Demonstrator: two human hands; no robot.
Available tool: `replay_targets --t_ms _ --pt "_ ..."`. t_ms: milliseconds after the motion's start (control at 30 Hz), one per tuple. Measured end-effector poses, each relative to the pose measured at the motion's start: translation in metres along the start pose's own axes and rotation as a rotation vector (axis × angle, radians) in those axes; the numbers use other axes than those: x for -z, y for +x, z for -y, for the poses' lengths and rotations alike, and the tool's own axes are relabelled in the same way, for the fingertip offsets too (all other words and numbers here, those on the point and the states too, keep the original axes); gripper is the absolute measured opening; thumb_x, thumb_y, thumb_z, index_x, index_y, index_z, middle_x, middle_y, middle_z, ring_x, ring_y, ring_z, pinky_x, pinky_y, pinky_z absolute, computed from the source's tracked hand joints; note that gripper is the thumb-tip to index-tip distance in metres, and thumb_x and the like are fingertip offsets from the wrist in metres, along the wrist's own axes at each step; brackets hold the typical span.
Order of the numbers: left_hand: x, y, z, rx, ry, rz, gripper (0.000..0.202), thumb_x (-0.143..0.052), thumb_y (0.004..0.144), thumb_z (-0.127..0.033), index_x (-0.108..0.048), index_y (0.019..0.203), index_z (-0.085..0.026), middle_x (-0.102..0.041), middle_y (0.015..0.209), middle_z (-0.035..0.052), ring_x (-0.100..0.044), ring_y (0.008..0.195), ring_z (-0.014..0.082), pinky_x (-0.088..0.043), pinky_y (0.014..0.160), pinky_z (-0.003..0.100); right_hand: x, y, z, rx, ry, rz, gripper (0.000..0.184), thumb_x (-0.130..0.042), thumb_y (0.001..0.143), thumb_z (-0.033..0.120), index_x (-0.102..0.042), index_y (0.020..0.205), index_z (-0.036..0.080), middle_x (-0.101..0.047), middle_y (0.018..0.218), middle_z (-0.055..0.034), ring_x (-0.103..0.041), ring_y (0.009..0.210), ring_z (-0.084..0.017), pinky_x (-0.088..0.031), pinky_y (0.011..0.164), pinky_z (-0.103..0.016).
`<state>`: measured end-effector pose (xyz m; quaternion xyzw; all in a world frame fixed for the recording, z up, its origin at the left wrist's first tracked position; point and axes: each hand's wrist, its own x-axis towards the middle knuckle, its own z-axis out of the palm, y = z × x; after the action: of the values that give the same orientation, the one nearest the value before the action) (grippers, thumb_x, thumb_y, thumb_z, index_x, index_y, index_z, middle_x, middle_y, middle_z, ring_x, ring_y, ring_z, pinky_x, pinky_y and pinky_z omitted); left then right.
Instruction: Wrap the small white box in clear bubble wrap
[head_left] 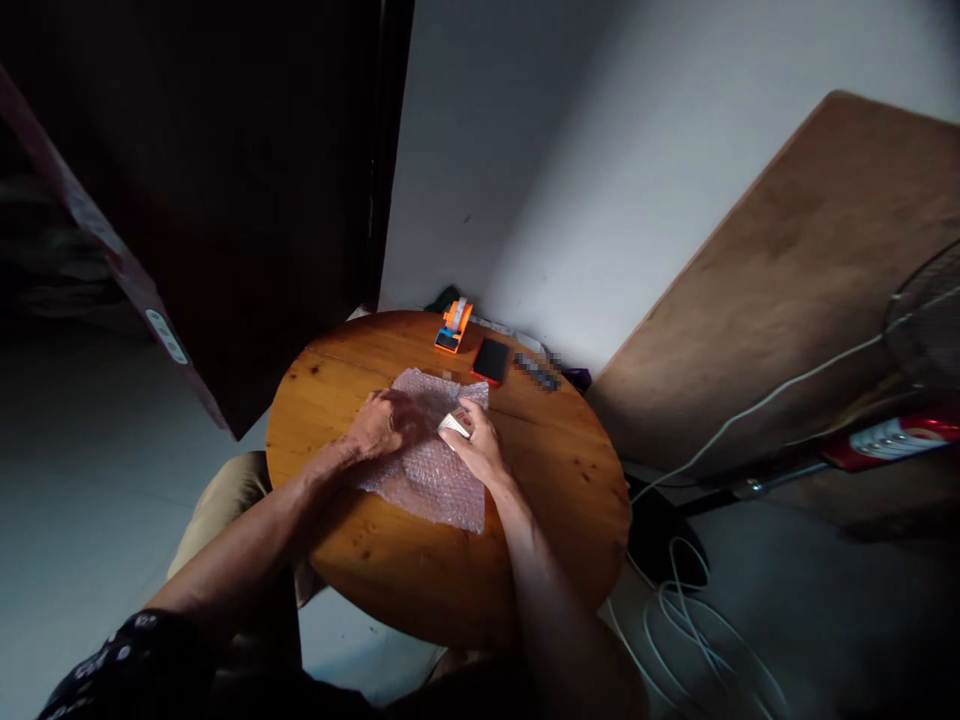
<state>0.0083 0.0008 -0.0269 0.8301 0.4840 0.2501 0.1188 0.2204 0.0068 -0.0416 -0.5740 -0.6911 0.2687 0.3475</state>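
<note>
A sheet of bubble wrap [435, 480] lies on a round wooden table [555, 480]. My left hand [382, 425] rests on the sheet's left part, fingers curled down onto it. My right hand [474, 445] is closed round a small white object [452, 424] at the middle of the sheet. What the white object is I cannot make out.
At the table's far edge stand an orange tape dispenser [453, 327], a dark red-edged phone [490, 360] and a small blurred item [536, 370]. A leaning wooden board [787, 270] and white cables [697, 620] lie to the right, a dark door [247, 190] to the left.
</note>
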Motion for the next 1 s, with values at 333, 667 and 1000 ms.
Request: replay_targets --t_ms 333,667,1000 --pt "-0.011 0.005 0.012 0.044 0.1 0.056 0.031 -0.059 0.081 -0.028 -0.073 0.108 -0.023 -0.069 0.121 0.0066 -0.06 0.115 0.0269 -0.043 0.105 0.044 0.023 -0.01 0.014 0.027 -0.114 0.185 0.073 -0.066 0.07 0.017 -0.047 0.141 0.016 -0.062 0.133 -0.0128 -0.062 0.115 -0.024 -0.047 0.103 -0.04" --pt "-0.016 0.007 0.02 0.037 0.07 0.051 0.025 -0.06 0.082 -0.028 -0.074 0.102 -0.026 -0.069 0.12 0.0046 -0.059 0.115 0.0261 -0.043 0.103 0.042 0.007 -0.005 0.007 0.18 0.055 0.088 0.061 -0.066 0.073 0.017 -0.055 0.133 0.022 -0.068 0.122 -0.0077 -0.065 0.11 -0.025 -0.049 0.1 -0.042" --pt "-0.014 0.009 0.023 0.047 -0.011 -0.02 0.033 -0.056 0.081 -0.013 -0.074 0.109 -0.02 -0.073 0.11 0.0059 -0.065 0.104 0.0231 -0.049 0.098 0.038 -0.002 -0.007 -0.004 0.214 0.079 0.263 0.074 -0.065 0.07 0.013 -0.047 0.141 0.02 -0.062 0.133 -0.0118 -0.061 0.117 -0.026 -0.047 0.103 -0.044"
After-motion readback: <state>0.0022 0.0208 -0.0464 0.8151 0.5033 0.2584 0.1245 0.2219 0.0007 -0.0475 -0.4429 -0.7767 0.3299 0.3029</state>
